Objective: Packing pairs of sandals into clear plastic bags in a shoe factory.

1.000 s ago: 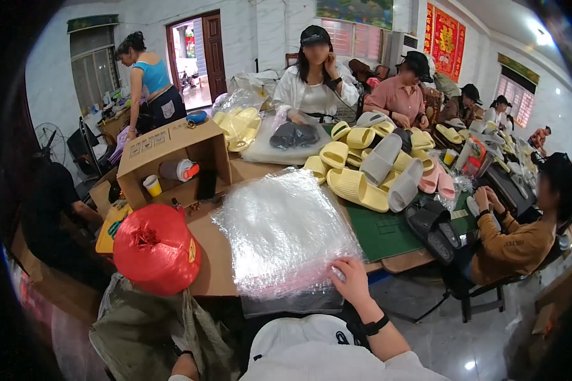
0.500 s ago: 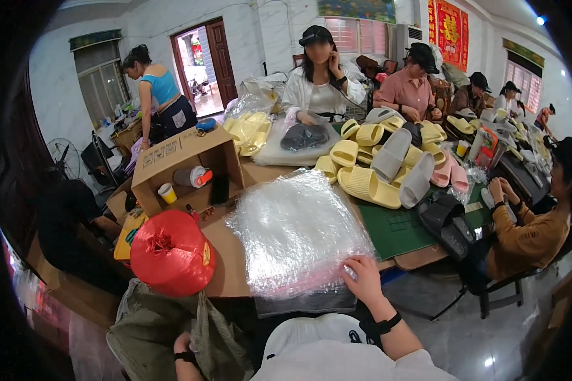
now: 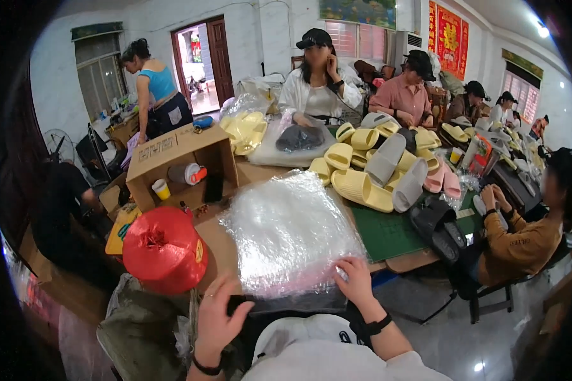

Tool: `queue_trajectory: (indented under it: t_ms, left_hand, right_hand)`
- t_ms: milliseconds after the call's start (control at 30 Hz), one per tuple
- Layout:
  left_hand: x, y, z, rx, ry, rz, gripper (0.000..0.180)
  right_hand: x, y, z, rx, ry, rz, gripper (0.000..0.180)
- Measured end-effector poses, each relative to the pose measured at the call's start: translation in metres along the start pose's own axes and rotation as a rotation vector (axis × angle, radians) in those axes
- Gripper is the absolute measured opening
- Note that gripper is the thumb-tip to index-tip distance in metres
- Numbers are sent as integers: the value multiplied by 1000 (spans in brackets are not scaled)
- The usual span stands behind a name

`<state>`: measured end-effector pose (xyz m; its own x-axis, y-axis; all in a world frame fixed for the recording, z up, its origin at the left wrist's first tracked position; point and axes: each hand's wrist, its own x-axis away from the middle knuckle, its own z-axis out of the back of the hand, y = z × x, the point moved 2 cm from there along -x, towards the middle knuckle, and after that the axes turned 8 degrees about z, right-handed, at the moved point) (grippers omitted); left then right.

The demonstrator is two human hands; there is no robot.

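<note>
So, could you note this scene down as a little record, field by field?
Centre: flat stack of clear, shiny plastic bags
Left hand: open, fingers apart, by the stack's near left corner; contact unclear
Right hand: fingers at the stack's near right corner
Left of stack: round, glossy red plastic bundle; beyond it, open brown cardboard box with a yellow-and-white cup inside
Right of stack: flat green mat; heaped ribbed yellow slippers and smooth-looking grey slippers
Across the table: seated person in white shirt
</note>
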<state>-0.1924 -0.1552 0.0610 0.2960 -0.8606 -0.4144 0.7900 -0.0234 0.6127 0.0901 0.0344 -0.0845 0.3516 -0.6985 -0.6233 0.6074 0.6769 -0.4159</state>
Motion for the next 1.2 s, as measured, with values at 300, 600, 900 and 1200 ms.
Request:
queue_trajectory:
  t_ms: [300, 600, 900, 1200]
  left_hand:
    - [-65, -55, -166, -102, -164, -282, 63]
    - [-69, -85, -186, -219, -164, -146, 68]
    - [-64, -84, -188, -209, -166, -126, 67]
    - [-65, -83, -185, -198, -145, -134, 67]
  right_hand:
    - [2, 0, 0, 5, -24, 13, 30]
    - [-3, 5, -3, -21, 19, -8, 27]
    - [-8, 74, 72, -38, 374, -85, 21]
    - [-19, 266, 183, 587, 357, -591, 47]
